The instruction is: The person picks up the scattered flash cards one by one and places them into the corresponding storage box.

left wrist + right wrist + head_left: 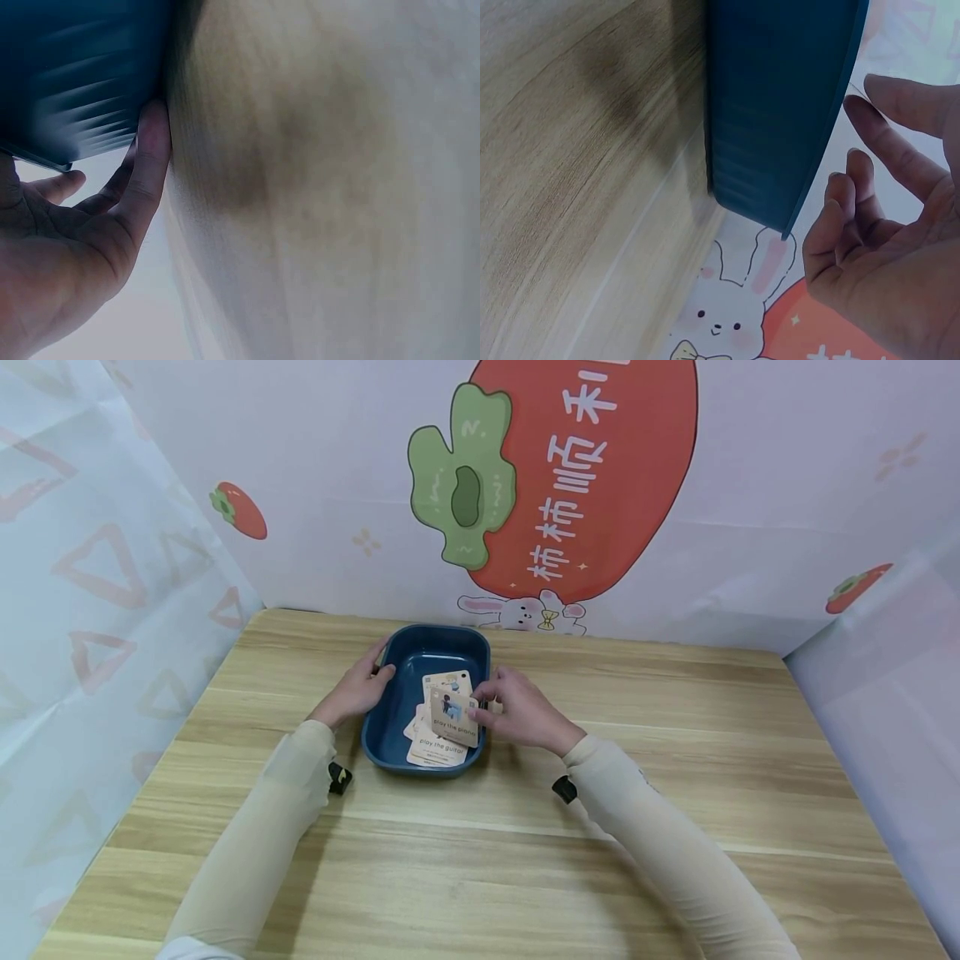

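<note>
A dark blue plastic tray (396,727) rests on the wooden table, with several cream cards lying in a loose pile inside it. My left hand (357,690) grips its left wall, the thumb over the rim and the fingers along the outside. In the left wrist view these fingers (150,154) lie against the ribbed outer wall. Between thumb and index finger, my right hand (522,710) pinches the "play the piano" card (452,713), tilted above the pile at the tray's right side. Below it, the "play the guitar" card (437,752) shows partly.
The wooden table (465,877) extends in front of the tray and to its right. A white backdrop (322,477) printed with persimmons and a rabbit stands behind the table's far edge. Black wrist straps (565,789) show under the sleeves.
</note>
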The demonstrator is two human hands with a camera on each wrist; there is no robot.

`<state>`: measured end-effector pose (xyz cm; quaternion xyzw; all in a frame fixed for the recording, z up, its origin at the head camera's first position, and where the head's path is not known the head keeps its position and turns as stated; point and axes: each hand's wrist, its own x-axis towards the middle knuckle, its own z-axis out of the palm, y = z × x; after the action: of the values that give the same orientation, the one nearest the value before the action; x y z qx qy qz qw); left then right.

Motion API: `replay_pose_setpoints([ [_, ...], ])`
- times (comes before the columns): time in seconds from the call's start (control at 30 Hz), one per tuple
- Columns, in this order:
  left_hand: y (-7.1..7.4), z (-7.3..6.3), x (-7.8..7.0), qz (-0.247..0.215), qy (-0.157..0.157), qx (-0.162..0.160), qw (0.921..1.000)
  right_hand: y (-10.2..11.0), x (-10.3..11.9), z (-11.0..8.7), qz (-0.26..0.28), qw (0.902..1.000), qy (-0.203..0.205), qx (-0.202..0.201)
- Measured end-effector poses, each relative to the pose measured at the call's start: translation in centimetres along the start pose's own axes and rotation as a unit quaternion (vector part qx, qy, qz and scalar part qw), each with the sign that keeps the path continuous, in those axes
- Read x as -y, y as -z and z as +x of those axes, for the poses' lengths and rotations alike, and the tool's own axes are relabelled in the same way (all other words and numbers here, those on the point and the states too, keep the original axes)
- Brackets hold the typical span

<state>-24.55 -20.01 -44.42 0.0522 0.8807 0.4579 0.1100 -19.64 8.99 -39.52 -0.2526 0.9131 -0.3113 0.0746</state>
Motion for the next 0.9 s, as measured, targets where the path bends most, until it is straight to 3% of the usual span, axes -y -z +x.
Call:
replay_pose_setpoints([
  [0.27,0.03,0.02,0.0,-0.001,-0.006,-0.001,1.0,-0.03,0.03,0.04,-0.011,0.9998,0.006,-0.018],
  [0.53,0.12,0.02,-0.03,0.005,-0.005,0.003,1.0,-0.2,0.3,-0.06,-0.025,0.9994,0.023,0.008],
  [0.9,0.15,0.01,0.04,0.011,-0.008,0.002,0.9999,0.05,0.44,-0.47,-0.022,0.9996,0.019,0.001],
])
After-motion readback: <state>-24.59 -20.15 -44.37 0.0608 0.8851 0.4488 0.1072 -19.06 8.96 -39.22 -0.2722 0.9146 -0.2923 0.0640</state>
